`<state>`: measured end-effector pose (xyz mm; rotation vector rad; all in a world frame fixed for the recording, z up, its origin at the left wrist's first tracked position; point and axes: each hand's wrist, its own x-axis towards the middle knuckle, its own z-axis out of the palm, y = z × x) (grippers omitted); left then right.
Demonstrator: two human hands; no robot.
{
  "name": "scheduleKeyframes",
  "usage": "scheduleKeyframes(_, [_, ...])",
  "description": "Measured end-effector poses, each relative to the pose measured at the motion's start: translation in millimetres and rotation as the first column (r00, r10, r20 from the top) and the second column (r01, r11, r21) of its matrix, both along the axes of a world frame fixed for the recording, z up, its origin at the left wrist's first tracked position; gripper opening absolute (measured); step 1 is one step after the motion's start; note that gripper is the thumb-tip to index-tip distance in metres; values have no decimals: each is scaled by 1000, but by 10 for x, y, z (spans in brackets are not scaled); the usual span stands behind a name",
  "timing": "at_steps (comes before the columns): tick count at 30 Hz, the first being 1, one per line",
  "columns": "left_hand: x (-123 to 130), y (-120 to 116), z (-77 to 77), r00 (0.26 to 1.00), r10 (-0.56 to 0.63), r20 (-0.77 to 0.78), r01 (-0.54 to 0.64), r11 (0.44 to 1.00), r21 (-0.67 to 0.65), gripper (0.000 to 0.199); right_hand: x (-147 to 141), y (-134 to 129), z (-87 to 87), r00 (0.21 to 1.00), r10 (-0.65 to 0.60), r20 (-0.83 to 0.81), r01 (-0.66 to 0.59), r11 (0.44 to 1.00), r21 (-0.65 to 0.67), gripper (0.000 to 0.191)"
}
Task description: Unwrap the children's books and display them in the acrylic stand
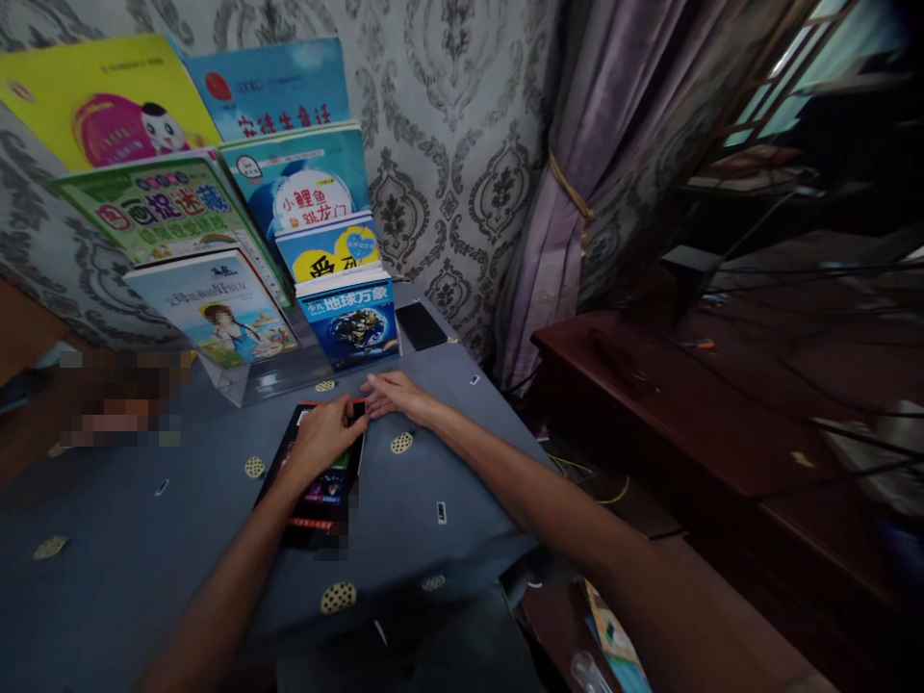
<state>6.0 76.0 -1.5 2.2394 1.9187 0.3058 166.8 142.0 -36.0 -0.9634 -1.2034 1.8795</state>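
Note:
A black book (328, 486) with small coloured pictures and red strips lies flat on the table, tilted a little in my view. My left hand (324, 438) rests over its upper half, with bent fingers and the thumb at the upper right corner; the palm side is hidden. Beside that corner is my right hand (396, 397), fingers stretched out and their tips close to the left fingers. Whether the right fingertips touch the book is hard to tell. Just beyond stands a clear display rack (278, 377) with a blue globe-cover book (350, 327) in front.
Several upright books fill the rack, among them a girl-cover book (223, 313) and a yellow book (108, 96). A flat black object (421, 327) lies behind it. A blurred patch covers something at left. A reddish-brown cabinet (650, 414) and purple curtain (555, 231) stand right.

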Motion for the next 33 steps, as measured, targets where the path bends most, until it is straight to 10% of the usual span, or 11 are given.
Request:
scheduleKeyframes(8, [-45,-62,-62,992,7,128,-20,995,99,27,-17,43,-99,997,67,-38,-66,997,32,9])
scheduleKeyframes(18, [222,-475,187,918,90,-386,-89,996,19,43,-80,-112,9,988,146,-40,-147,989,-31,14])
scheduleKeyframes(33, [195,-596,132,929,192,-315,-187,981,45,40,-44,-71,31,984,176,0,-176,984,20,12])
